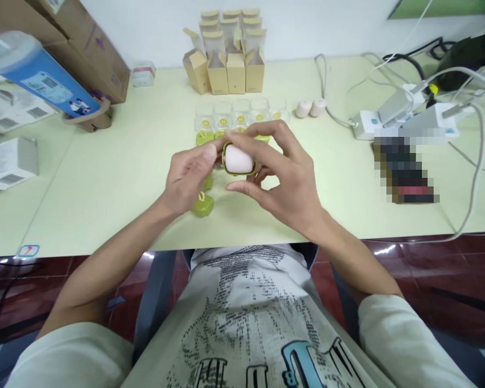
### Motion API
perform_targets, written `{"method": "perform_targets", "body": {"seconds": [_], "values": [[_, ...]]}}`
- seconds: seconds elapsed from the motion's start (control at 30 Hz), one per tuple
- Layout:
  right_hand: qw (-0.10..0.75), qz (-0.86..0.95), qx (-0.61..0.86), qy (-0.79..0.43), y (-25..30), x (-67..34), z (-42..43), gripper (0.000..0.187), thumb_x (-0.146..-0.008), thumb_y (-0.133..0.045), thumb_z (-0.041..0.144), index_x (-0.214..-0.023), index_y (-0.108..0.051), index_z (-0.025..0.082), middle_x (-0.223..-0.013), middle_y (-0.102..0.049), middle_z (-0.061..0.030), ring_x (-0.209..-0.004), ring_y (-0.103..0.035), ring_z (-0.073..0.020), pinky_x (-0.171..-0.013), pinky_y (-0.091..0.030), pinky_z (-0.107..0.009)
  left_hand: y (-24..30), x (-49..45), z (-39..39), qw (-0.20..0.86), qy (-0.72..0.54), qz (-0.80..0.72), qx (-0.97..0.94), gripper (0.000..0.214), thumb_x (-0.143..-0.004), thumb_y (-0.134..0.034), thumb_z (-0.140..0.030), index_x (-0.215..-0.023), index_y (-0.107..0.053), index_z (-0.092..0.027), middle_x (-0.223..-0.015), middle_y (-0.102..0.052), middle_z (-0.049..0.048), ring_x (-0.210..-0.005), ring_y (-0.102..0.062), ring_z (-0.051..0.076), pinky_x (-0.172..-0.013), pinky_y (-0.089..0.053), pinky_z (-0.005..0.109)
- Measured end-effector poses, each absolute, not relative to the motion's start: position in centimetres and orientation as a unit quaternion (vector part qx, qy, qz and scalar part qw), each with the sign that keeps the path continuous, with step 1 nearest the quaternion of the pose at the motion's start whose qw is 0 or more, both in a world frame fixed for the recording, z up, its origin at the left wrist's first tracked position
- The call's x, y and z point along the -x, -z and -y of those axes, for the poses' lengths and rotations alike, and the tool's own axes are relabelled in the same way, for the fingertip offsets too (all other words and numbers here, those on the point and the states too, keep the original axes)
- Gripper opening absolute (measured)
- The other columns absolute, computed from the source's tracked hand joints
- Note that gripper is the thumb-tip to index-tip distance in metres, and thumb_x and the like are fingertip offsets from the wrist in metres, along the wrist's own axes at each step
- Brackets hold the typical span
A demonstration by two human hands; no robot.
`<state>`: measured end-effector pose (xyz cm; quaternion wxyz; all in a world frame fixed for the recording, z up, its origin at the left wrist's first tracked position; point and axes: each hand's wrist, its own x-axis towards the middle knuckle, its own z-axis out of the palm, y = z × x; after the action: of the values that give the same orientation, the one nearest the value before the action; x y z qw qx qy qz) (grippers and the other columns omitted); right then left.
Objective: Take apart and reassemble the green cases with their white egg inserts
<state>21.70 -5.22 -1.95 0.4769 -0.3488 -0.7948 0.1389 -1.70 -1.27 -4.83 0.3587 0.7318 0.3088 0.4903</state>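
Between my two hands, above the table, is a small pale pink earbud case (240, 160) seated in a green cover (223, 156) whose rim shows around it. My left hand (188, 175) pinches the cover's left side, thumb up. On the other side, my right hand (289, 172) curls around it, with index finger along the top edge and thumb below; the thumb's contact is unclear. Several green covers (203, 205) lie beneath and behind my hands, partly hidden. Past them stands a row of clear plastic shells (241, 111) with yellow emblems. Two more pink cases (310, 108) sit to the right.
Open cardboard boxes (236, 70) stand against the wall. On the left are a blue cup (60, 81) in a holder, a large carton (92, 48) and white boxes (14, 161). Power strips (404, 116) with cables and a pixelated dark object (406, 170) lie right.
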Motion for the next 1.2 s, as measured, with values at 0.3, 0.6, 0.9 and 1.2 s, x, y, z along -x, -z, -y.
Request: {"method": "perform_targets", "body": {"seconds": [0.3, 0.6, 0.9, 1.2], "values": [[0.52, 0.726, 0.409, -0.186, 3.0, -22.9, 3.6, 0.051, -0.1, -0.091, 0.045, -0.144, -0.071, 0.029, -0.139, -0.077, -0.0084, -0.072, -0.072, -0.0157, -0.068, -0.071, -0.037, 2.6, 1.7, 1.1, 0.129, -0.489, -0.179, -0.844, 0.042, -0.122, -0.051, -0.057, -0.137, -0.085, -0.038, -0.189, -0.05, -0.0005, -0.18, -0.04, 0.039, -0.137, -0.051, 0.07], [0.531, 0.733, 0.417, -0.084, 2.1, -24.1, 2.7, 0.041, -0.091, -0.096, 0.043, -0.126, -0.083, 0.025, -0.092, -0.07, 0.0, -0.074, -0.062, -0.0185, -0.072, -0.063, -0.038, 3.0, 1.1, 1.8, 0.14, -0.538, -0.201, -0.807, 0.048, -0.112, -0.074, -0.061, -0.153, -0.07, -0.037, -0.137, -0.085, 0.0091, -0.156, -0.07, 0.038, -0.125, -0.062, 0.07], [0.534, 0.733, 0.362, -0.216, 2.2, -23.3, 3.2, 0.054, -0.098, -0.092, 0.067, -0.134, -0.084, 0.028, -0.124, -0.079, -0.0081, -0.101, -0.081, -0.0247, -0.083, -0.078, -0.043, 3.5, 1.3, 1.0, 0.23, -0.514, -0.236, -0.792, 0.065, -0.101, -0.091, -0.053, -0.162, -0.071, -0.04, -0.16, -0.075, 0.0121, -0.138, -0.077, 0.03, -0.099, -0.072, 0.043], [0.551, 0.739, 0.315, -0.223, 2.0, -22.3, 3.8, 0.028, -0.112, -0.081, 0.048, -0.096, -0.079, 0.026, -0.108, -0.084, -0.0051, -0.101, -0.083, -0.0212, -0.077, -0.074, -0.034, 3.9, 1.1, 0.8, 0.245, -0.527, -0.241, -0.777, 0.056, -0.084, -0.106, -0.055, -0.134, -0.091, -0.036, -0.127, -0.091, 0.0099, -0.117, -0.084, 0.028, -0.105, -0.069, 0.046]]}}
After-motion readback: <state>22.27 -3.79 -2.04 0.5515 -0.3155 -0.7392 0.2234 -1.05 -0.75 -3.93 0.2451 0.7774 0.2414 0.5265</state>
